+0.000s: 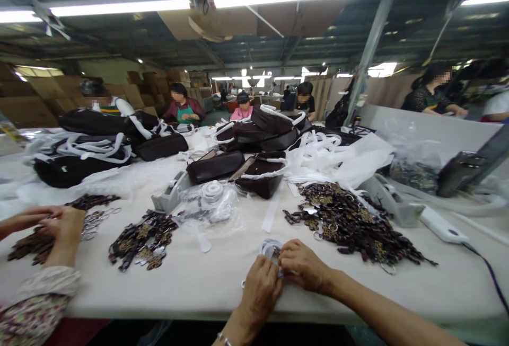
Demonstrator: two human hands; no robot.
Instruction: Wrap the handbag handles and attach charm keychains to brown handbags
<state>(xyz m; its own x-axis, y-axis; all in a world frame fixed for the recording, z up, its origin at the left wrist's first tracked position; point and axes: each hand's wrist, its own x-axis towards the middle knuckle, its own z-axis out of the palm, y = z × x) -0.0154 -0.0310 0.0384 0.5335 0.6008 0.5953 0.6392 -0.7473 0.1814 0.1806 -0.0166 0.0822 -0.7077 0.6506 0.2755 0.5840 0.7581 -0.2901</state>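
Close to the table's front edge, my left hand [260, 287] and my right hand [304, 266] meet with their fingertips bent and pinched together. What they pinch is small and mostly hidden by the fingers. A coiled whitish roll [270, 247], like tape or strap, lies just beyond the fingertips, against or very near them. Beside my left hand a bit of a metal ring [243, 284] shows. To the right of my hands spreads a large heap of dark brown straps with patterned charms and rings [350, 224]. A smaller heap of such charms [143, 237] lies to the left.
A co-worker's hands [63, 224] work over another charm pile at far left. Dark bags [262, 134] with white-wrapped handles stack across the middle. A clear plastic bag [210, 205], grey tape dispensers [173, 192] and a white corded device [443, 224] also sit on the table [178, 293].
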